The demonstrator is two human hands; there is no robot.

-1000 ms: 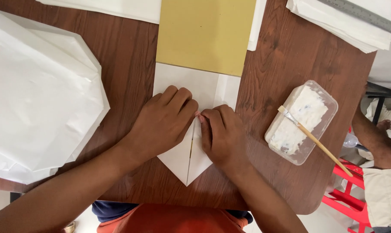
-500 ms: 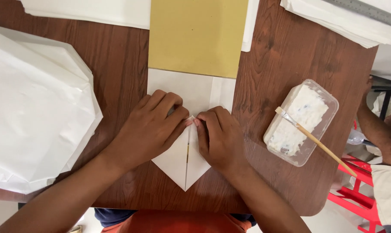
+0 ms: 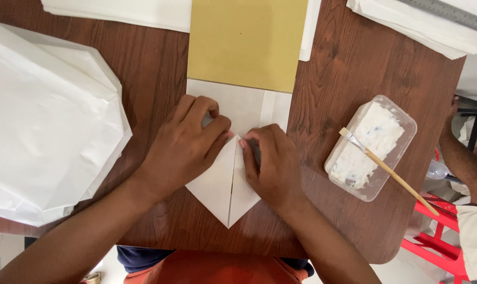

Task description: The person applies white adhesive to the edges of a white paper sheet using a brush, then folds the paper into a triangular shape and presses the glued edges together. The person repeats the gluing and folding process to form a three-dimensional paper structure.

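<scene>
Two hands work on one brown wooden table (image 3: 143,68), and we log items by size. Largest: a stack of white folded paper pieces (image 3: 43,121) at the left edge. Next, a mustard-yellow sheet (image 3: 247,42) at top centre, with white sheets (image 3: 422,26) and a metal ruler (image 3: 449,13) at top right. Below the yellow sheet lies the white paper being folded (image 3: 225,189); its two lower corners meet along a centre seam, forming a downward point near the table's front edge. We note the left hand (image 3: 183,147) lying flat on the left flap, fingers held together and curled, pressing down. The right hand (image 3: 272,163) presses the right flap, fingertips close together along the seam. To the right sits a clear plastic tub of white paste (image 3: 372,147), a wooden-handled brush (image 3: 391,171) resting across it. Another person's arm (image 3: 464,163) shows at the far right.
</scene>
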